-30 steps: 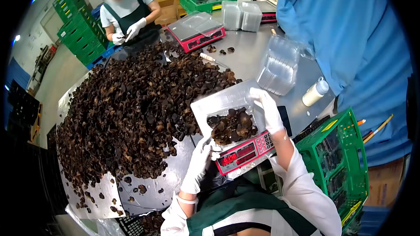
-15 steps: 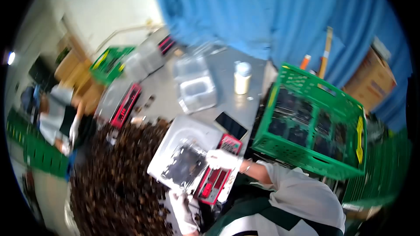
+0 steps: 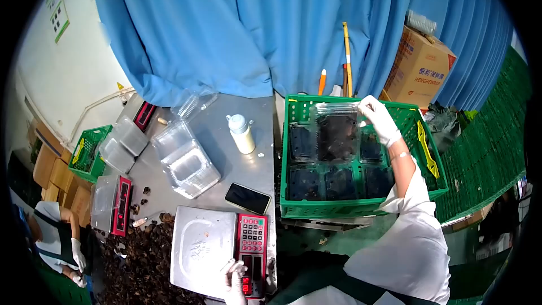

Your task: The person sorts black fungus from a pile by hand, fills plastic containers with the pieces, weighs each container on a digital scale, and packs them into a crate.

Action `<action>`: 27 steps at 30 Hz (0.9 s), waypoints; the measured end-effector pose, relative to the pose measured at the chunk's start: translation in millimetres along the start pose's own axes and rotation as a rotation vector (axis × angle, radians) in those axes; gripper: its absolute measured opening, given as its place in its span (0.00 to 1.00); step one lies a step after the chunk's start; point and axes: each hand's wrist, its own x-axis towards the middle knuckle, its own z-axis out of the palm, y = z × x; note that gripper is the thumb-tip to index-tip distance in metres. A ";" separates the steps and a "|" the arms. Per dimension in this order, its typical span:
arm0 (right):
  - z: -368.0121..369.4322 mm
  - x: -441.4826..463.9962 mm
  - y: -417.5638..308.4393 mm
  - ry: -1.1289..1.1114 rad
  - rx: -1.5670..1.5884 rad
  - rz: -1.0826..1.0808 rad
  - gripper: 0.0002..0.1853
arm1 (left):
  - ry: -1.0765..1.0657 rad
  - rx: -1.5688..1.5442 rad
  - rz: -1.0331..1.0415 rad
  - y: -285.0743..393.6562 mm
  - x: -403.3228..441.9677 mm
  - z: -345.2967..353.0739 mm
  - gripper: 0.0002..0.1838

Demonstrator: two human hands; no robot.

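My gloved right hand (image 3: 379,121) is closed on the edge of a clear plastic box (image 3: 337,137) filled with dark pieces. That box is over the green crate (image 3: 361,208), where several similar filled boxes (image 3: 339,183) lie in rows. My gloved left hand (image 3: 235,279) is at the near edge of the scale (image 3: 204,248), beside its lit red display. Its fingers look loosely bent and apart, with nothing seen in them. The scale's white pan has nothing on it.
Loose dark brown dried pieces (image 3: 144,262) heap on the metal table. Behind the scale are a phone (image 3: 247,198), a white bottle (image 3: 241,134) and stacked clear boxes (image 3: 186,161). A second scale (image 3: 120,206) stands left. A co-worker (image 3: 59,237) works at far left.
The filled box has gone from the scale pan to the crate in my right hand. My left hand has stayed by the scale's near side. The view has turned right.
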 end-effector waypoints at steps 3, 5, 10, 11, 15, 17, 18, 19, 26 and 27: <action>-43.2 43.8 101.0 -0.006 0.033 0.165 0.07 | 0.078 0.007 -0.401 -24.2 1.3 -22.3 0.17; -55.8 70.7 195.0 0.012 -0.089 0.366 0.10 | 0.200 -0.267 -0.478 -19.7 -6.0 -6.8 0.17; 33.8 76.2 135.0 -0.088 -1.039 -0.282 0.29 | 0.267 -0.106 -0.279 -6.7 -18.9 -7.3 0.12; 62.9 78.6 102.2 -0.116 -0.923 -0.472 0.25 | 0.254 -0.105 -0.239 -8.6 -23.0 -8.8 0.12; 213.3 80.8 8.2 -0.503 -0.462 -0.694 0.09 | 0.171 -0.149 -0.246 1.6 -36.3 -3.3 0.14; 288.0 82.7 1.0 -0.619 -0.481 -0.913 0.08 | 0.132 -0.105 -0.321 2.7 -47.4 -4.8 0.14; 324.4 77.6 -5.1 -0.717 -0.423 -0.919 0.08 | 0.113 -0.085 -0.264 0.2 -55.2 -6.7 0.15; 364.8 84.9 13.4 -0.715 -0.397 -1.015 0.07 | 0.088 -0.056 -0.205 -6.1 -63.3 -9.7 0.15; 473.0 81.9 76.3 -0.742 -1.023 -1.205 0.07 | 0.567 -0.029 -0.255 -37.3 -155.4 -35.3 0.15; 478.1 83.9 33.9 -0.716 -0.980 -1.146 0.08 | 0.687 -0.094 -0.205 -70.7 -163.1 -49.5 0.15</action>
